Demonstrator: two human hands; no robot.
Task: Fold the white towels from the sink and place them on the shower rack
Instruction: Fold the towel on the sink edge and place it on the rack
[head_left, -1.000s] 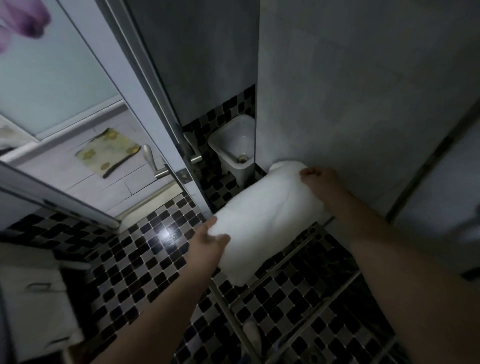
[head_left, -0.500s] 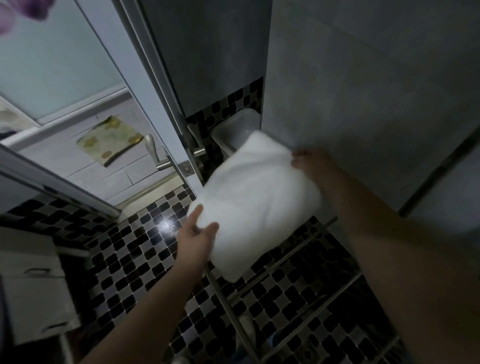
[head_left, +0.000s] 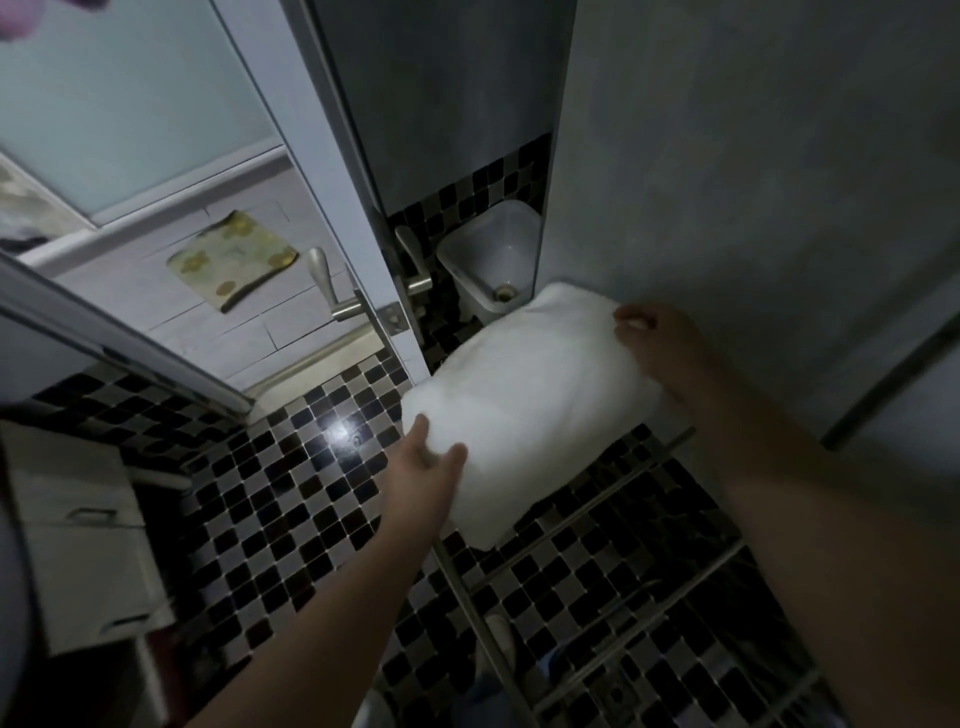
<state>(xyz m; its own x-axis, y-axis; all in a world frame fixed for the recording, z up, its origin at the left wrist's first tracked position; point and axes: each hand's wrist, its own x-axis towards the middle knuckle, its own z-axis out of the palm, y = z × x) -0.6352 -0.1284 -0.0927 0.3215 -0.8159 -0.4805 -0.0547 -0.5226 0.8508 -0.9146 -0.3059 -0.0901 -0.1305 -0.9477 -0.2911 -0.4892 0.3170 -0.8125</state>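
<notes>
Pretty dim bathroom, black-and-white mosaic floor tiles (head_left: 291, 499) and a grey wall (head_left: 727, 208) on the right. Folded white towel (head_left: 530, 395) over the far end of the metal wire shower rack (head_left: 479, 629), pushed up against that wall. Left hand (head_left: 423, 470) gripping its near left corner, right hand (head_left: 657, 345) pinching the far right edge.

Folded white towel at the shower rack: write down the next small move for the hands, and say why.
Probably slide the folded white towel slightly rightward, fully onto the shower rack, before letting go. The left hand and right hand hold its opposite edges. Its far end is by the wall, but its left edge seems to overhang the rack's side rail.
</notes>
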